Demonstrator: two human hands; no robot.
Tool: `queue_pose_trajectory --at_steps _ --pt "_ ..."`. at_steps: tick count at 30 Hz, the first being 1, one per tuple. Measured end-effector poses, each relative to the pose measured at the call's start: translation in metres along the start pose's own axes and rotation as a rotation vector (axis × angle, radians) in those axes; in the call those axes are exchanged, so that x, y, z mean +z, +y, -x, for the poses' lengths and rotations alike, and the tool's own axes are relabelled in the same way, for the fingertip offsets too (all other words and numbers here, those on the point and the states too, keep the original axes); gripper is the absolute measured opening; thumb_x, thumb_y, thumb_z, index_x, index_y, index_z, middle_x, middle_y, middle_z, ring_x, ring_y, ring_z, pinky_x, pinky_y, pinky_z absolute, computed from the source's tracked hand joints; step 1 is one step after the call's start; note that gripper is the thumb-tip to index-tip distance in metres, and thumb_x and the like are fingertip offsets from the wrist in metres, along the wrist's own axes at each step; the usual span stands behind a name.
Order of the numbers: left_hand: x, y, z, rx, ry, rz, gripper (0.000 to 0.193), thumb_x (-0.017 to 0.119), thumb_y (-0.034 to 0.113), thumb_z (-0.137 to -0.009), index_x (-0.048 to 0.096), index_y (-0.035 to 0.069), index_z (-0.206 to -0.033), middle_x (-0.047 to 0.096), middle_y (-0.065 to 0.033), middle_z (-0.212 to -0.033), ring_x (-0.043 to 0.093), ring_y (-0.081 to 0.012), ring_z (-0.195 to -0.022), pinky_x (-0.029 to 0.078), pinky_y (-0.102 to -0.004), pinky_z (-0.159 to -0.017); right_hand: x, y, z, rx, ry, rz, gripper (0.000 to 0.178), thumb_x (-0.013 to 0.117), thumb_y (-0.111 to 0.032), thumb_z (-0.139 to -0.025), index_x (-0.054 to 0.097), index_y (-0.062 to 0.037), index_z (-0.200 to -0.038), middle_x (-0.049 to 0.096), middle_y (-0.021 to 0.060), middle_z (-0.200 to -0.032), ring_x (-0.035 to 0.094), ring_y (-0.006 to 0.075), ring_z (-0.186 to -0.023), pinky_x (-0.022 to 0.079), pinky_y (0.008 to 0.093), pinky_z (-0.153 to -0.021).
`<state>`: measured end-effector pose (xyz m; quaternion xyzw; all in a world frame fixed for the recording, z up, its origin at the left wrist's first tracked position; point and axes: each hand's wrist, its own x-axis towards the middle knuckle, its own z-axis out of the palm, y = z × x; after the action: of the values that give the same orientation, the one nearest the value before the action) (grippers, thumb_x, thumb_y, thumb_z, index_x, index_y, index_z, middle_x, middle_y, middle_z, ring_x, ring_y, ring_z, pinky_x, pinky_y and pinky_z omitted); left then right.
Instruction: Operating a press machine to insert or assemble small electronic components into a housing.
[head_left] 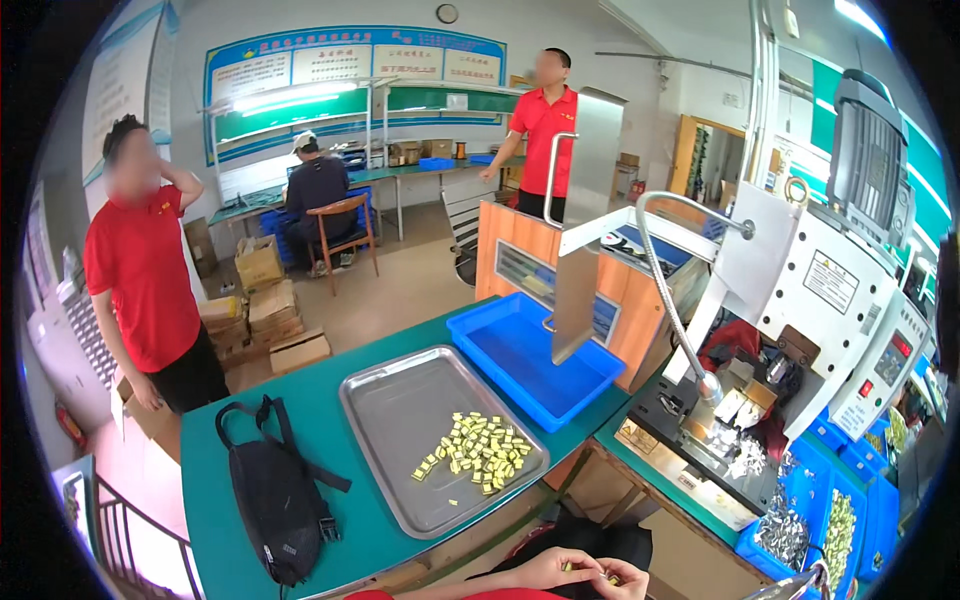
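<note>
My left hand (545, 570) and my right hand (628, 580) meet at the bottom edge, low in front of the green table (300, 400). Their fingers are curled, and small yellow parts (575, 567) show between the fingertips of both. The hands are partly cut off by the frame. Up and to the left of them, a steel tray (390, 400) lies on the table with a loose heap of several small yellow parts (480, 450) in its near right corner.
A black bag (275, 495) lies left of the tray and a blue bin (520, 350) behind it. A white press machine (820, 300) with a gooseneck lamp stands at right, above blue bins of metal parts (790, 530). Three people are farther back.
</note>
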<state>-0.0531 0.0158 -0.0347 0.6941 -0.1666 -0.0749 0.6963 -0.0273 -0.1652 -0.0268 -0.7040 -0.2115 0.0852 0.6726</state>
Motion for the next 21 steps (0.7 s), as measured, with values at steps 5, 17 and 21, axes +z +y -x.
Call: queue_pose_trajectory --at_steps 5,17,21 --pt "-0.013 0.026 0.014 -0.016 0.081 -0.037 0.023 0.061 0.021 -0.088 0.064 0.004 -0.102 0.064 -0.0035 -0.092 0.056 -0.0087 -0.087 0.043 -0.0239 -0.079 0.013 -0.002 -0.012 0.003 -0.073 -0.026 0.023 0.071 -0.011 -0.078 0.066 0.0006 -0.097 0.057 -0.0062 -0.072 0.042 0.0008 -0.059 0.035 0.0157 -0.052" --pt "-0.03 0.052 0.037 -0.001 0.135 -0.127 0.027 0.061 0.021 -0.087 0.061 0.005 -0.11 0.063 -0.002 -0.096 0.055 -0.0085 -0.09 0.043 -0.0239 -0.08 0.036 -0.04 -0.03 0.012 -0.171 -0.047 0.022 0.068 -0.006 -0.078 0.065 0.0011 -0.098 0.061 -0.0027 -0.077 0.048 0.003 -0.065 0.039 0.0163 -0.058" --pt "-0.039 0.059 0.042 -0.016 0.174 -0.162 0.029 0.058 0.02 -0.089 0.057 0.006 -0.114 0.061 -0.001 -0.091 0.056 -0.0083 -0.085 0.044 -0.025 -0.077 0.035 -0.043 -0.031 0.045 -0.111 -0.155 0.024 0.068 0.001 -0.076 0.064 0.0036 -0.099 0.059 -0.0032 -0.077 0.047 0.0037 -0.065 0.038 0.0161 -0.06"
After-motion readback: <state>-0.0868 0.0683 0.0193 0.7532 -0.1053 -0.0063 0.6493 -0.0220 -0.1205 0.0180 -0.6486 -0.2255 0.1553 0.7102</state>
